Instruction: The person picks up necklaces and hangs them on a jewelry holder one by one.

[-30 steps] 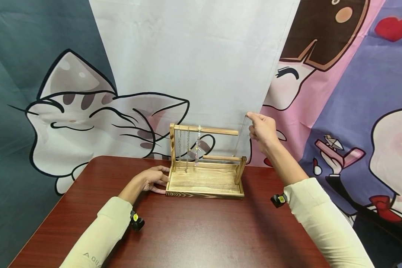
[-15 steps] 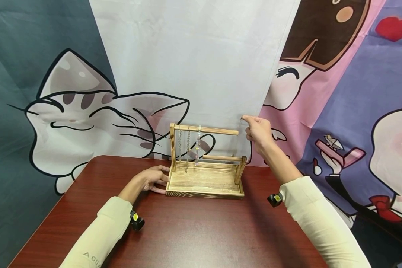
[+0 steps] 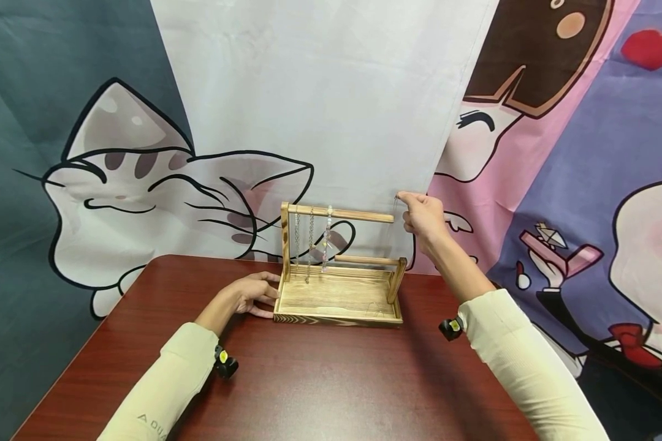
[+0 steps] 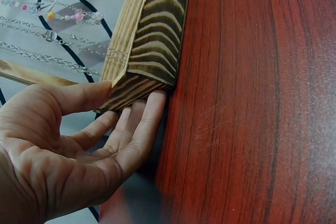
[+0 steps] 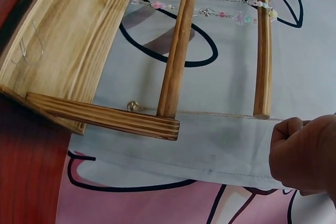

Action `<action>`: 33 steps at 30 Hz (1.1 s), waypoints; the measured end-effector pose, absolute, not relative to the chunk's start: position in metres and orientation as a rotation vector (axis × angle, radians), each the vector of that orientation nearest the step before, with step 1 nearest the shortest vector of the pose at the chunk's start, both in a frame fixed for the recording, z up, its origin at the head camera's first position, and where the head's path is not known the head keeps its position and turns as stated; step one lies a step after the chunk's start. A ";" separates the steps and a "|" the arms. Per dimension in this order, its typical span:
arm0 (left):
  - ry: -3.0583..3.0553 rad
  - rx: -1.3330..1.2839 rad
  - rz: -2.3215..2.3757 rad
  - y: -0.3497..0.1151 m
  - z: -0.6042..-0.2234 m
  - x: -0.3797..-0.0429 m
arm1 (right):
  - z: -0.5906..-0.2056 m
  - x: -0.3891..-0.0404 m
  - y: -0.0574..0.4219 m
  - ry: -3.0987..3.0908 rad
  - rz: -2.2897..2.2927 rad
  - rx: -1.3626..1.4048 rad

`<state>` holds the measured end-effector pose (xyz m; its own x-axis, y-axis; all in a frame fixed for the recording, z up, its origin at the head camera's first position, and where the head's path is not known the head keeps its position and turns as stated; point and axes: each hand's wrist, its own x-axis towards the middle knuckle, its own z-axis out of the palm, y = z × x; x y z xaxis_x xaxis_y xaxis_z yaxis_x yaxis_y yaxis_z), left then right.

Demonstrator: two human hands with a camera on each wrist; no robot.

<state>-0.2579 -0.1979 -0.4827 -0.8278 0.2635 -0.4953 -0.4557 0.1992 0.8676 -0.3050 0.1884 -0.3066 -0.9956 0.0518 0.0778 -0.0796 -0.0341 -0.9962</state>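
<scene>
My left hand point(image 3: 249, 294) holds the left end of a wooden jewelry stand point(image 3: 336, 295), thumb at the tray's rim and fingers against its outer side. With thumb and forefinger, my right hand point(image 3: 426, 217) pinches a thin gold chain necklace point(image 5: 226, 114). The necklace hangs beside the free end of the upper rod point(image 5: 263, 66), and its small round pendant point(image 5: 133, 106) dangles near the lower rod point(image 5: 178, 51). On the upper rod's left part hang two silver chains point(image 3: 311, 245) and a pastel beaded strand point(image 3: 326, 242).
Thin wire hoops point(image 5: 32, 51) lie in the tray's right front corner. The stand is on a red-brown wooden table point(image 3: 331, 380). Right behind it hangs a cartoon-printed cloth point(image 3: 331, 110). A short upright post point(image 3: 396, 282) carries the lower rod.
My right hand has shifted left and slightly down, bringing the slanted necklace to hang nearly straight near the upper rod's free end. The left hand stays on the stand.
</scene>
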 end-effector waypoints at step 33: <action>1.934 -0.189 1.680 -0.197 -0.483 -0.257 | -0.305 -0.300 0.177 -2.173 2.190 0.043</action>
